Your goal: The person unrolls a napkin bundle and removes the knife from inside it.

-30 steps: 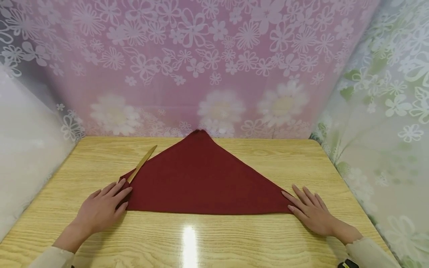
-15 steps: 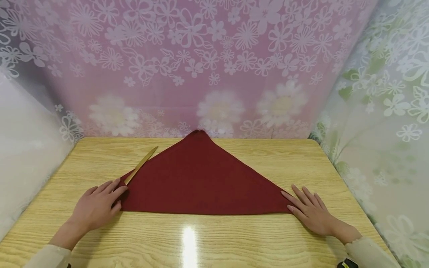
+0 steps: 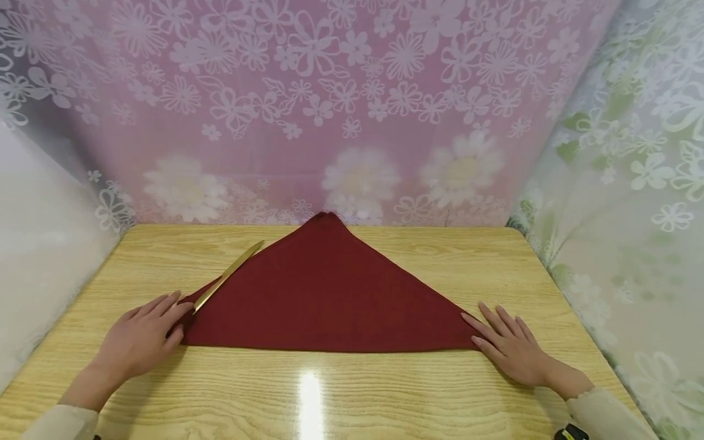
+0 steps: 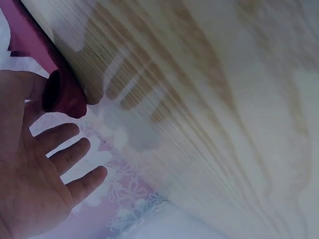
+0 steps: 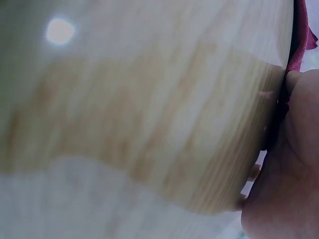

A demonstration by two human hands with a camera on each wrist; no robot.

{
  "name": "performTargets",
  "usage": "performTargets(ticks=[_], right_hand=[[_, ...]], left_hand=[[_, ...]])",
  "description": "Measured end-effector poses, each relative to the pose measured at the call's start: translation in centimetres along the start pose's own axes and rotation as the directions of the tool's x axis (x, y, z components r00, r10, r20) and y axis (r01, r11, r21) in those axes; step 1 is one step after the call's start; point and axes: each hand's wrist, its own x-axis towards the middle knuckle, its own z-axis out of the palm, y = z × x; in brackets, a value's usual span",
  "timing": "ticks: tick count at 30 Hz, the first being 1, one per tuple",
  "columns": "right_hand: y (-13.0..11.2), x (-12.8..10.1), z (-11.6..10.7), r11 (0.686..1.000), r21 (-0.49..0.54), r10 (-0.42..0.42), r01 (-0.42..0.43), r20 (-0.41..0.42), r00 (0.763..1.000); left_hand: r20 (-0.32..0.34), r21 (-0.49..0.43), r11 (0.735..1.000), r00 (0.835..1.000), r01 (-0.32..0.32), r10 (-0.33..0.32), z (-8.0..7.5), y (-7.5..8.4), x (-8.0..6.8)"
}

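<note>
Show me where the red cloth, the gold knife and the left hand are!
red cloth [image 3: 330, 299], head view, middle of the folded triangle.
gold knife [image 3: 228, 275], head view, middle of the blade, on the cloth's left edge.
left hand [image 3: 137, 341], head view, back of the hand.

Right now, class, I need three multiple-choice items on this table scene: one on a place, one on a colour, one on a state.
1. Where does the gold strip lie?
A. along the cloth's left edge
B. beside the right hand
C. off the table

2. What colour is the folded cloth?
A. green
B. dark red
C. white

3. How is the right hand?
A. clenched in a fist
B. raised in the air
C. flat, fingers straight, at the cloth's right corner

Answers: 1 A, the strip runs up the left edge from near the left hand. 2 B, the triangle is dark red on the wooden table. 3 C, the fingers lie straight on the corner.
</note>
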Motion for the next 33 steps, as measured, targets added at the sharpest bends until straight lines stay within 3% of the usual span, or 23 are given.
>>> performTargets(ticks=[7, 13, 18, 28, 33], right_hand=[[0.0, 0.2, -0.4, 1.000, -0.001, 0.022, -0.022, 0.057, 0.998], [-0.5, 0.2, -0.7, 1.000, -0.007, -0.007, 0.007, 0.026, 1.000], [0.0, 0.0, -0.1, 0.999, 0.001, -0.034, 0.034, -0.015, 0.999], [-0.9, 0.3, -1.1, 1.000, -0.024, 0.019, -0.018, 0.050, 0.999], [-0.9, 0.2, -1.2, 0.999, -0.051, 0.020, -0.017, 0.048, 0.999]], left_hand=[[0.150, -0.041, 0.997, 0.987, 0.069, -0.063, -0.3, -1.6, -0.7], [0.213, -0.067, 0.996, 0.976, 0.058, -0.043, -0.4, -2.1, -1.0], [0.200, -0.072, 0.994, 0.978, 0.077, -0.061, -0.2, -1.9, -1.1], [0.130, 0.010, 0.996, 0.988, 0.084, -0.085, -0.6, -0.8, -1.1], [0.020, 0.045, 0.999, 0.999, 0.026, -0.027, -0.7, 0.2, -0.6]])
